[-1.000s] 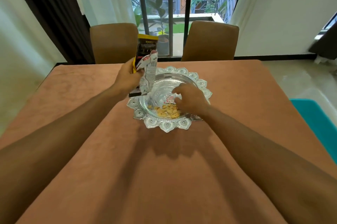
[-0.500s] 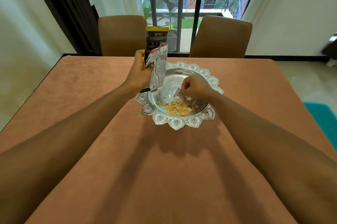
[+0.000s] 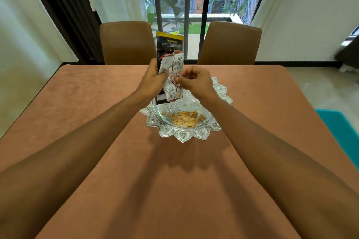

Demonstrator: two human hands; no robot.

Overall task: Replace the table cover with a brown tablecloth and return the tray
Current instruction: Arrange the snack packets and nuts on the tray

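Observation:
A brown tablecloth point(image 3: 120, 170) covers the table. On it, past the middle, stands a silver tray point(image 3: 182, 135) with a scalloped rim and a glass dish holding nut shells point(image 3: 184, 118). Above the tray my left hand point(image 3: 152, 81) grips a black and yellow packet point(image 3: 169, 44) together with crumpled white wrappers point(image 3: 172, 87). My right hand point(image 3: 194, 81) pinches a small crumpled wrapper point(image 3: 174, 75) right beside the left hand's bundle.
Two brown chairs point(image 3: 127, 42) point(image 3: 229, 44) stand at the far edge of the table, before a barred window with curtains. A teal object point(image 3: 343, 133) lies on the floor to the right of the table.
My right hand has lifted a small wrapper out of the tray and brought it up to the bundle in my left hand. The view has tilted slightly.

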